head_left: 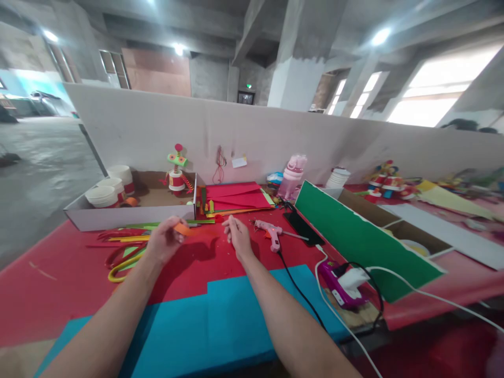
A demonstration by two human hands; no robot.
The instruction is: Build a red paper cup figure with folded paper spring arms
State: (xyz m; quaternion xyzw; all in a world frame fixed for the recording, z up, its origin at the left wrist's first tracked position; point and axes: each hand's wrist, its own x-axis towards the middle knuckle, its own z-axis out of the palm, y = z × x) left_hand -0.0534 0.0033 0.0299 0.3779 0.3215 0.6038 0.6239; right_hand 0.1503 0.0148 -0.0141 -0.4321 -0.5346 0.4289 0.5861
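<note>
My left hand (167, 239) pinches a curled orange paper strip (182, 229) between thumb and fingers, above the red tabletop. To its right, my right hand (237, 236) is closed, fingertips together; whether anything sits in them is too small to tell. A small red piece (219, 218) shows just beyond those fingertips. Right of this hand lies a pink glue gun (274, 240) with a black cord, its nozzle pointing left. Beside my left forearm are yellow-handled scissors (120, 273) and several coloured paper strips (126, 239).
A white box (129, 218) at the back left holds paper cups and a paper-cup figure (177, 181). Red paper sheets (236, 197) lie behind my hands. Blue sheets (240, 310) cover the near edge. To the right are a green board (358, 236), a phone (303, 228) and a purple power strip (342, 286) with cables.
</note>
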